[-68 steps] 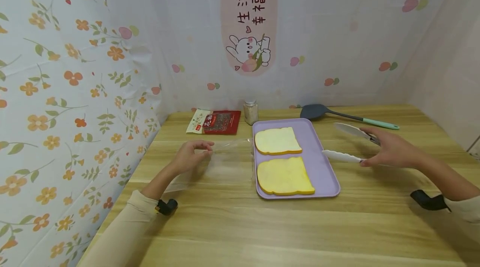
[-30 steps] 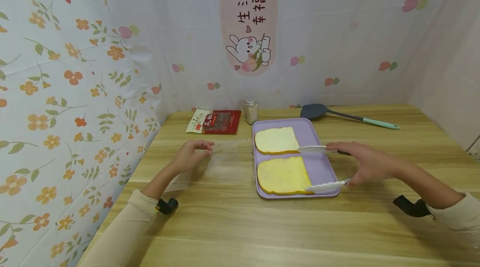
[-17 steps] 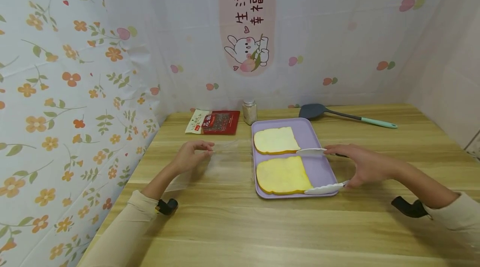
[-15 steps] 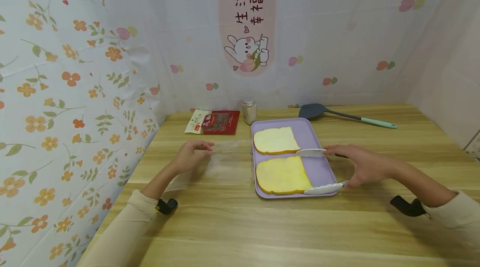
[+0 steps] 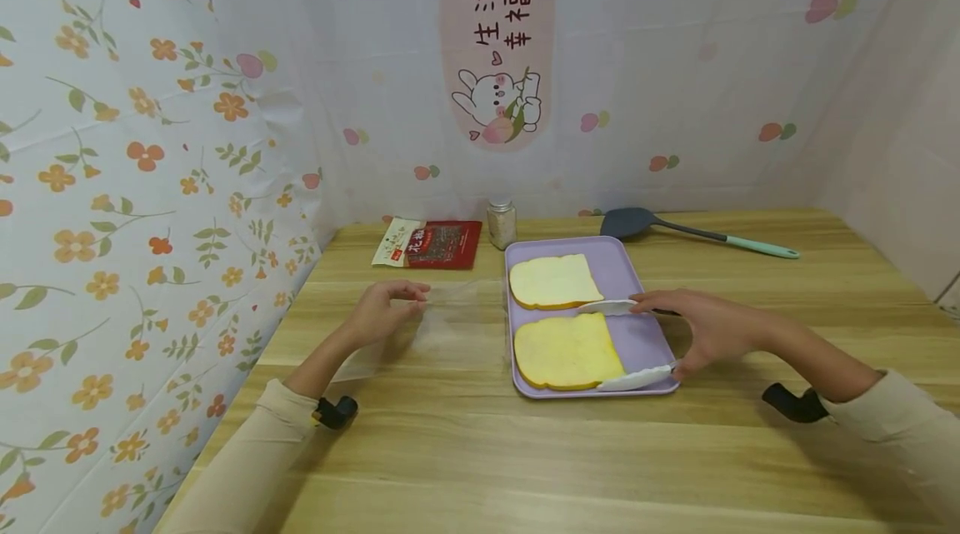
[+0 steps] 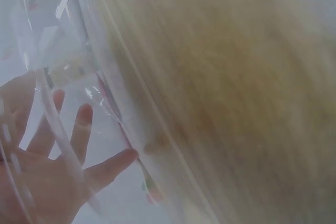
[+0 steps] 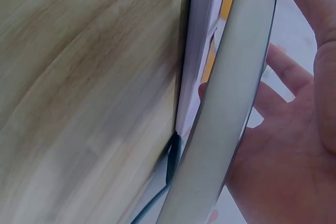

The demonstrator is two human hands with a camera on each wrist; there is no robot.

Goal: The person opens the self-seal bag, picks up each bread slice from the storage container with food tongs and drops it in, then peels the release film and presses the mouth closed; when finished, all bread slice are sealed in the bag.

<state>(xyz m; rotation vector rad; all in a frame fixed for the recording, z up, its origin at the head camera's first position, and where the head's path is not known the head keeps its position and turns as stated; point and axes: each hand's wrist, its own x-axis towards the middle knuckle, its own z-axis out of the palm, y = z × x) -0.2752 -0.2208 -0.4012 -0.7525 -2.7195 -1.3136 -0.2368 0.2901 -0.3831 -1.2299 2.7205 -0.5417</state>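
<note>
My left hand (image 5: 382, 313) holds a clear plastic bag (image 5: 457, 326) at the left of the tray; in the left wrist view, film hangs in front of the spread fingers. How the fingertips grip the film is unclear. My right hand (image 5: 716, 330) holds kitchen tongs (image 5: 636, 378) spread wide, thumb on the near arm and fingers on the far arm. The two white tips straddle the right end of the yellow bread slice (image 5: 567, 351). A paler bread slice (image 5: 555, 280) lies behind it. Both slices rest on the lilac tray (image 5: 647, 342). In the right wrist view, one tongs arm (image 7: 220, 98) crosses the palm.
At the back of the wooden table (image 5: 480, 451) lie a red-and-cream spice packet (image 5: 427, 244), a glass jar (image 5: 502, 224) and a dark spatula (image 5: 630, 222) with a mint handle. Patterned cloths (image 5: 360, 59) stand behind and at the left.
My right hand has brought the tongs left from beside the tray to over it. Their arms have spread, and the tips have slid around the yellow slice. The left hand has stayed put.
</note>
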